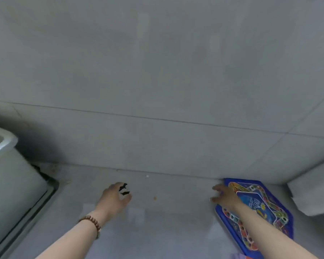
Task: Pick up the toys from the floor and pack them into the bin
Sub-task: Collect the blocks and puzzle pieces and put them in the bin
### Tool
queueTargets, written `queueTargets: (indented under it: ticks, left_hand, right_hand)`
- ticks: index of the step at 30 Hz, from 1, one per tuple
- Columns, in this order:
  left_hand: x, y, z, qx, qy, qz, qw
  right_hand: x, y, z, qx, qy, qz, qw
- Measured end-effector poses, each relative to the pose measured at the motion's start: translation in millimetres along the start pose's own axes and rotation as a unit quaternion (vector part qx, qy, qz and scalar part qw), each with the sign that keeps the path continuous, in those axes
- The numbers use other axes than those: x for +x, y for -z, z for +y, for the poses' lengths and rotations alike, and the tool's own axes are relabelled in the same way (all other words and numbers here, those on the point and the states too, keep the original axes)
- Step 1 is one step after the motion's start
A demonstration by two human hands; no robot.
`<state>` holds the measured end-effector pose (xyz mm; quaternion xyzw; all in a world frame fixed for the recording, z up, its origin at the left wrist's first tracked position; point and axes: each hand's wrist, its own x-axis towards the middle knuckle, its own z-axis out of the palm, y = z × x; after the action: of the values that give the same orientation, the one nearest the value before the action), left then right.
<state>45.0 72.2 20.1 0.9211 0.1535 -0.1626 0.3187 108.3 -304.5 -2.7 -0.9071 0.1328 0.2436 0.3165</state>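
Currently left hand (114, 200) pinches small black toy (123, 188) in curled fingertips; right hand (227, 197) fingers straight, spread on game board (260, 204) edge.

Grey tiled floor (166, 90), thin grout lines, soft shadow at left, flat light.

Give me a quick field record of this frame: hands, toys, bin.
left hand: fingers curled at small black pieces; grip unclear through blur
right hand: fingers straight, over left edge of blue game board
game board pose: flat on floor, right side of view
bin: pale, far left; contents not visible
loose toy: small orange piece on floor between the hands
left wrist: bead bracelet
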Motion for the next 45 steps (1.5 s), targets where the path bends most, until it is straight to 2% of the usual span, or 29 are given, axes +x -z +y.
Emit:
queueTargets:
  ticks: [4,7,11,14,16,19,23,26,30,34,36,37,38,39,42,45]
  left_hand:
    - [13,-40,3,0.011,-0.004,-0.031,0.999]
    - [16,-63,-1,0.029,-0.003,-0.057,0.998]
    - [19,-74,-10,0.053,0.011,-0.059,0.997]
    - [23,-71,-20,0.062,0.023,-0.047,0.997]
    - [25,-64,-30,0.068,0.036,-0.038,0.996]
    - [27,-52,-48,0.078,0.065,-0.020,0.995]
    - [21,-49,-78,0.044,0.115,-0.028,0.992]
    - [16,-55,-98,0.043,0.089,-0.032,0.995]
    - [18,-64,-106,-0.044,0.041,-0.001,0.998]
    - [25,-69,-108,-0.008,0.028,0.032,0.999]
    - [28,-64,-112,0.033,0.032,0.098,0.994]
    - [33,-60,-118,0.022,0.059,0.127,0.990]
    - [39,-56,-125,0.007,0.050,0.136,0.989]
    - [42,-50,-126,-0.026,0.055,0.123,0.991]
    - [49,-37,-128,-0.023,0.070,0.086,0.994]
    - [52,-32,-131,-0.055,0.076,0.086,0.992]
  right_hand:
    - [13,-5,33,-0.076,0.002,0.000,0.997]
    - [21,-19,43,-0.143,0.043,0.034,0.988]
    - [34,-37,37,-0.262,0.078,0.096,0.957]
    - [36,-49,29,-0.333,0.081,0.102,0.934]
    - [35,-62,18,-0.299,0.074,0.091,0.947]
    - [36,-90,-6,-0.098,0.080,0.096,0.987]
    - [29,-125,-33,0.019,0.138,0.075,0.987]
    - [28,-139,-35,0.125,0.131,0.100,0.978]
    - [28,-144,-34,0.137,0.124,0.114,0.976]
    - [27,-153,-38,0.121,0.148,0.111,0.975]
    - [24,-160,-42,0.122,0.153,0.108,0.975]
    - [22,-164,-44,0.124,0.156,0.108,0.974]
    - [19,-168,-46,0.126,0.160,0.108,0.973]
    - [17,-173,-48,0.128,0.164,0.107,0.972]
    - [11,-181,-52,0.133,0.173,0.095,0.971]
    - [11,-188,-59,0.141,0.179,0.092,0.969]
